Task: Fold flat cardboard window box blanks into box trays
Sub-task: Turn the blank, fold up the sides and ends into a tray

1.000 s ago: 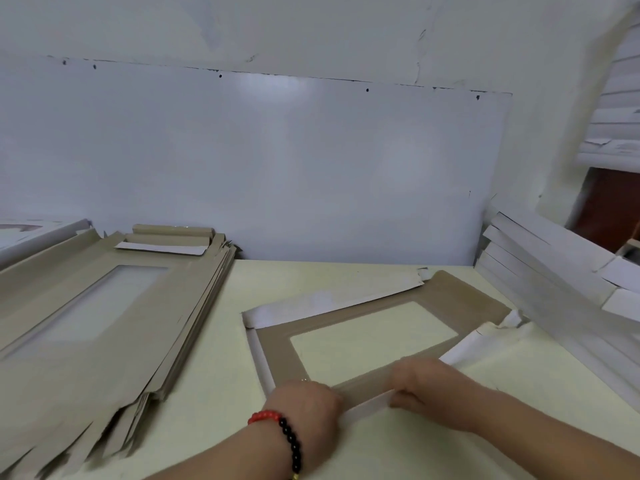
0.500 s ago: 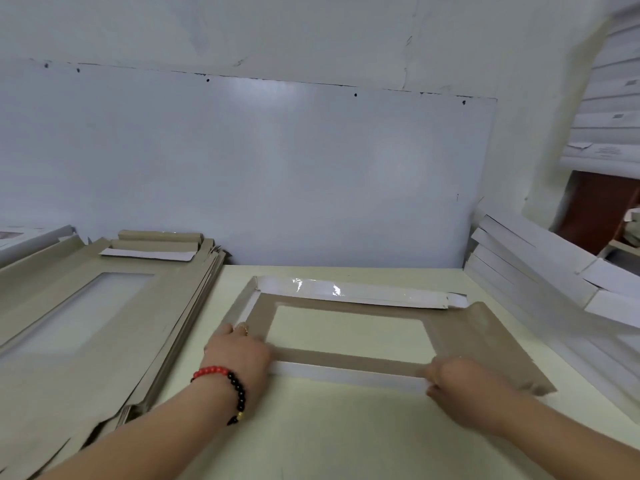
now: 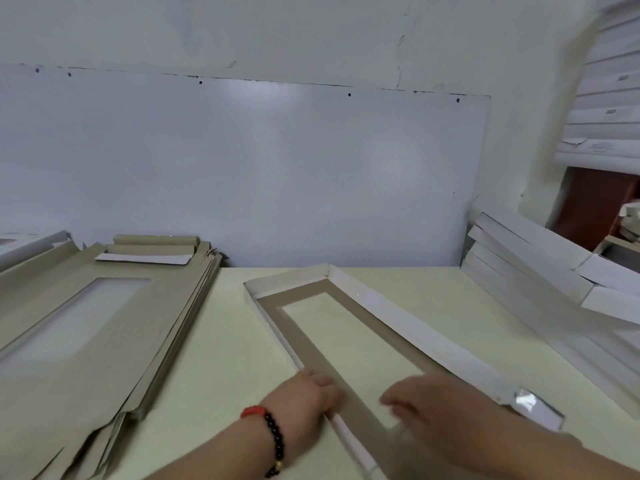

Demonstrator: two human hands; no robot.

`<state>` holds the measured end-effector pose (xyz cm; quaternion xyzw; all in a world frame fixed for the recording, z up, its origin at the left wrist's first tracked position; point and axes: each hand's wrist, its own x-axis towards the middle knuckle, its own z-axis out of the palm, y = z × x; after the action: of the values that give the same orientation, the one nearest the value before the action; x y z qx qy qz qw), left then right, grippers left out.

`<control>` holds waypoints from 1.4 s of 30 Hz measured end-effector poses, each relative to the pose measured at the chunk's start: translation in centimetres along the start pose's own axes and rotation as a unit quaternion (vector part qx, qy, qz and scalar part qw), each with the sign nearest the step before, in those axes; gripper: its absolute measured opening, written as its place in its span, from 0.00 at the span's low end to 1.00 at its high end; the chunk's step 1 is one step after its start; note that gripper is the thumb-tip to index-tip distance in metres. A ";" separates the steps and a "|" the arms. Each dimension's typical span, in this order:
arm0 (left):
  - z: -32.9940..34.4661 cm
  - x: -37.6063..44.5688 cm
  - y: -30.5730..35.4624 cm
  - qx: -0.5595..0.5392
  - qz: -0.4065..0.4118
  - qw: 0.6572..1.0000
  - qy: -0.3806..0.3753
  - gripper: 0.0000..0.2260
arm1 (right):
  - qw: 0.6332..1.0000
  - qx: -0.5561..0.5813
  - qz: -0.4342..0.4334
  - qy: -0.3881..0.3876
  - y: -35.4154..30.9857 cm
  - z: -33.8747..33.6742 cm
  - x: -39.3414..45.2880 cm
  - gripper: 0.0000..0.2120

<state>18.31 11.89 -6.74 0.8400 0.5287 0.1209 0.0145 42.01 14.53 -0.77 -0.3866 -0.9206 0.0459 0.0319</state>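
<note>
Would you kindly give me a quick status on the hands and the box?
Left hand presses the box blank's left wall. Right hand blurred over its near end, grip unclear. Three walls up. Nothing in the way.

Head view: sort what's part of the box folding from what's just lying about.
Job:
window box blank being folded
left hand
right hand
stack of flat blanks

Lying about:
white folded boxes stacked at right
white wall panel
table
</note>
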 end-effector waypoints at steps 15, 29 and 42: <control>-1.8 -3.1 -3.3 0.054 0.112 0.990 0.061 0.16 | 0.980 -0.155 -0.123 -0.021 8.4 1.5 -2.5 0.22; -3.3 -11.0 -0.7 -0.140 0.103 0.983 -0.063 0.16 | 0.983 -0.048 -0.096 -0.148 8.4 0.5 -4.7 0.33; -2.6 -11.2 -2.0 -0.404 -0.006 0.912 -0.078 0.19 | 0.988 -0.108 -0.089 -0.068 6.6 0.5 -8.3 0.25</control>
<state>11.35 2.48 -6.68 0.7661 0.4371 0.2583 0.3942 52.40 13.18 -2.15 -0.3000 -0.9510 -0.0300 -0.0689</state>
